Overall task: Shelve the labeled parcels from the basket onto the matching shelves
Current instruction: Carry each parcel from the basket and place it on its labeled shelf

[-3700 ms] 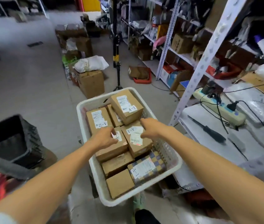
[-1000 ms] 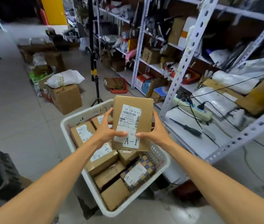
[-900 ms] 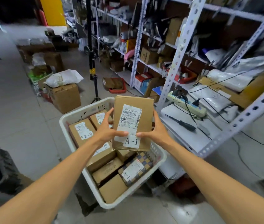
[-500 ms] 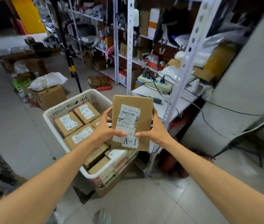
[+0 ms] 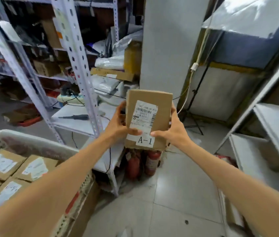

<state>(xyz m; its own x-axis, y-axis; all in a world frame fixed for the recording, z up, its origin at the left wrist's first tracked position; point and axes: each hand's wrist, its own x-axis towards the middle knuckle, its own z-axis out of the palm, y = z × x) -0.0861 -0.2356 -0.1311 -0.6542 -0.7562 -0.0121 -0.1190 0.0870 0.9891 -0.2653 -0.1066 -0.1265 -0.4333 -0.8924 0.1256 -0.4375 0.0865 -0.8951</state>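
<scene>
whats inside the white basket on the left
Labelled cardboard parcels lie packed inside the basket; four show. The left forearm covers its near right part, so anything there is hidden. Labels are too blurred to read.

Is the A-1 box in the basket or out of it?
Out: both hands hold the box up, right of the basket.

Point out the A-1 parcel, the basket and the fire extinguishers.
A-1 parcel (image 5: 148, 115), head view, shipping label at its middle.
basket (image 5: 32, 139), head view, white far rim.
fire extinguishers (image 5: 151, 162), head view, right one's red body.

Brown parcel (image 5: 149, 106), white label (image 5: 144, 117); white basket (image 5: 32, 139); red extinguishers (image 5: 150, 162)
</scene>
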